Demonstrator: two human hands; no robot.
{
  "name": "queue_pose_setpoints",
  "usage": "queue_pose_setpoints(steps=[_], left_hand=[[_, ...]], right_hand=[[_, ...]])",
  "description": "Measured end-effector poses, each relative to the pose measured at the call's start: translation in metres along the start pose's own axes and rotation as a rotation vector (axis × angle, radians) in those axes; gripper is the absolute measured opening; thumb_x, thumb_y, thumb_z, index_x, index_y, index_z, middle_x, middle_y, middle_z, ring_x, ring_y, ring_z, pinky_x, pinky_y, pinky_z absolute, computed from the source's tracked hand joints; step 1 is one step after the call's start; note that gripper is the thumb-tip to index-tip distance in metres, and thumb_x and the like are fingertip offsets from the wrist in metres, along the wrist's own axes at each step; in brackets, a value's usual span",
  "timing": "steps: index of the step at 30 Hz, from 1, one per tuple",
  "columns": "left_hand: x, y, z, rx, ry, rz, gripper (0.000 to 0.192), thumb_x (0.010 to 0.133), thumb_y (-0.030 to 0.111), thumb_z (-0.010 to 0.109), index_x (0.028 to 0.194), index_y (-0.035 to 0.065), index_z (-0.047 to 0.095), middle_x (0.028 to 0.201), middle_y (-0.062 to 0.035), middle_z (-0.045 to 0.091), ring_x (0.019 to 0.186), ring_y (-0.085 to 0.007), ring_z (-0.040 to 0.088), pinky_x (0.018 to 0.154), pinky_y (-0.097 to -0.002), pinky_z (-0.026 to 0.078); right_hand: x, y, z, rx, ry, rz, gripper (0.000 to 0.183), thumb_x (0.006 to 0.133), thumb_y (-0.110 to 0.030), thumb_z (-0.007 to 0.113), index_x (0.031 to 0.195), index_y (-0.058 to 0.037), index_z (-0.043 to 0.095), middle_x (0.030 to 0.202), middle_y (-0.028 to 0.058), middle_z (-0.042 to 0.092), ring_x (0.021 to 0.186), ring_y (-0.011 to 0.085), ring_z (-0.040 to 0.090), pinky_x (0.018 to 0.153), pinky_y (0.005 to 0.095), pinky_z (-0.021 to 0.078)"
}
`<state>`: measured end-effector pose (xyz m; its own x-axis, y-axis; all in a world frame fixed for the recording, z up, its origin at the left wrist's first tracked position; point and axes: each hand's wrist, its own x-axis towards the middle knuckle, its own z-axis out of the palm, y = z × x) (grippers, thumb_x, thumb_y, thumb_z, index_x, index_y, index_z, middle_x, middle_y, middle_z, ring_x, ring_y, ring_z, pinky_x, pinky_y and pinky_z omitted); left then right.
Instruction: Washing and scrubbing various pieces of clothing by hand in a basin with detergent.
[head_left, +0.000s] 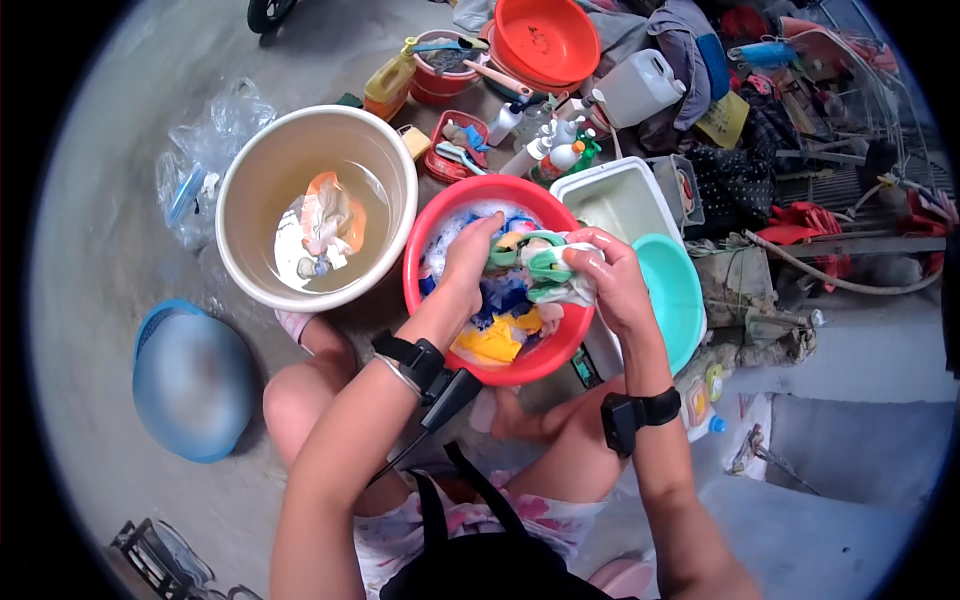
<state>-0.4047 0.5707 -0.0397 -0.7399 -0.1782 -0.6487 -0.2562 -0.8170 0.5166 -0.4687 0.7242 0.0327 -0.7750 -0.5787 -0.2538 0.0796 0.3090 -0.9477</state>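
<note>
Both my hands grip a wet green and white cloth (555, 270) above a red plastic basin (415, 300). My left hand (474, 259) holds its left end, and its fingertips are partly hidden; my right hand (611, 274) pinches the bunched right part. Below them, soapy water with white suds (446, 244) fills part of the basin. A yellow cloth (491, 341) and dark blue cloth (506, 292) lie in this water. At the left, a large beige tub (232, 240) holds water with an orange and white cloth (330, 217) in it.
A white rectangular tub (637, 169) and a turquoise basin (679, 300) sit at the right. Pump bottles (532, 154), a yellow jug (390, 81) and a small red basket (431, 161) stand beyond the red basin. A blue basin (191, 382) lies at lower left; clutter fills the upper right.
</note>
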Motion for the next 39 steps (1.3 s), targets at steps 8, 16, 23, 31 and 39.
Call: queue_pose_setpoints(steps=[8,16,23,31,39], left_hand=[[0.034,-0.021,0.009,-0.238,-0.297,-0.125,0.032,0.094,0.028,0.05,0.122,0.0136,0.049,0.112,-0.0062,0.059,0.094,-0.022,0.062,0.077,-0.0435,0.055],[0.042,-0.037,0.029,-0.112,-0.023,0.133,0.027,0.097,0.03,0.045,0.115,0.0107,0.05,0.1,-0.0035,0.058,0.088,-0.0161,0.059,0.068,-0.0343,0.052],[0.046,-0.039,0.038,0.173,0.075,0.288,0.032,0.089,0.032,0.059,0.099,0.002,0.059,0.087,-0.0068,0.061,0.074,-0.0122,0.058,0.063,-0.0289,0.047],[0.05,-0.037,0.032,0.315,0.171,0.457,0.021,0.085,0.018,0.055,0.085,-0.0009,0.063,0.076,-0.005,0.061,0.067,-0.0116,0.055,0.06,-0.0285,0.045],[0.03,-0.013,0.025,0.892,0.069,0.669,0.035,0.083,0.031,0.06,0.088,-0.0041,0.061,0.077,-0.0125,0.064,0.071,-0.0147,0.058,0.067,-0.0327,0.047]], right_hand=[[0.056,0.076,0.015,0.368,0.324,-0.034,0.024,0.089,-0.026,0.063,0.09,-0.0027,0.058,0.084,0.0024,0.06,0.077,0.0104,0.056,0.069,0.025,0.045],[0.073,0.1,0.035,-0.136,0.341,-0.186,0.033,0.092,-0.029,0.051,0.098,0.0027,0.053,0.09,0.0212,0.058,0.085,0.0341,0.055,0.078,0.0373,0.0422],[0.077,0.116,0.034,-0.071,0.341,-0.251,0.035,0.094,-0.027,0.044,0.09,0.0069,0.055,0.082,0.0253,0.057,0.078,0.037,0.055,0.072,0.0404,0.0418],[0.078,0.11,0.033,-0.028,0.308,-0.157,0.032,0.091,-0.021,0.042,0.086,0.0065,0.057,0.079,0.0221,0.059,0.07,0.0305,0.056,0.068,0.0391,0.0432],[0.077,0.128,0.025,0.505,0.197,0.03,0.041,0.095,-0.036,0.044,0.112,-0.0002,0.054,0.102,0.0055,0.059,0.079,0.0149,0.06,0.07,0.0285,0.0481]])
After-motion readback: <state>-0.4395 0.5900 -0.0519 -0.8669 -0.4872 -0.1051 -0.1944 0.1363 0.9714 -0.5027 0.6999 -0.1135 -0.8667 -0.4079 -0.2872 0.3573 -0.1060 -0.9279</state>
